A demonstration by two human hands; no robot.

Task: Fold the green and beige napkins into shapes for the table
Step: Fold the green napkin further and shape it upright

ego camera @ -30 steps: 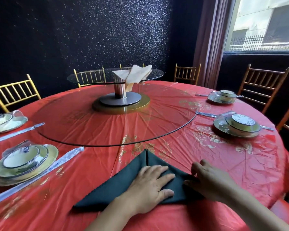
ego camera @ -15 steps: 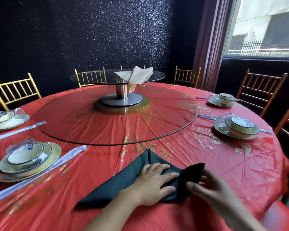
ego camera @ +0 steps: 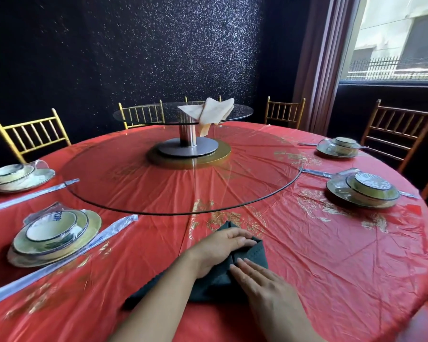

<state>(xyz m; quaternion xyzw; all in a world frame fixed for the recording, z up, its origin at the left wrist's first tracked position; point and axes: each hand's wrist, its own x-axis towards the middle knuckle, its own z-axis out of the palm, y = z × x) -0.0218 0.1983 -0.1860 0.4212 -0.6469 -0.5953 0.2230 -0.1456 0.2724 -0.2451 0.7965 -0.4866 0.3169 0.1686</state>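
Dark glittering walls and a bright window (ego camera: 395,38) at the right enclose a round table (ego camera: 344,255) draped in a shiny red cloth with gold print. At the near edge of the table, just short of the near rim of the big glass turntable (ego camera: 134,188), lies the green napkin (ego camera: 256,255), its right-hand part doubled over onto the rest and a long point trailing off toward the near left. The left hand (ego camera: 218,253) lies flat on top of it, fingers straight and aimed right, pressing the layers down without gripping. The right hand (ego camera: 265,282) rests beside it on the folded flap, palm down, fingers stretched out together toward the left hand and almost meeting it. The beige napkin (ego camera: 209,112) sits at the table's centre, draped over the rim of a small raised glass tier (ego camera: 139,114). Stacked, plastic-wrapped place settings stand at the left edge (ego camera: 52,235) and the right edge (ego camera: 363,191), with gold chairs (ego camera: 32,137) round the far side.
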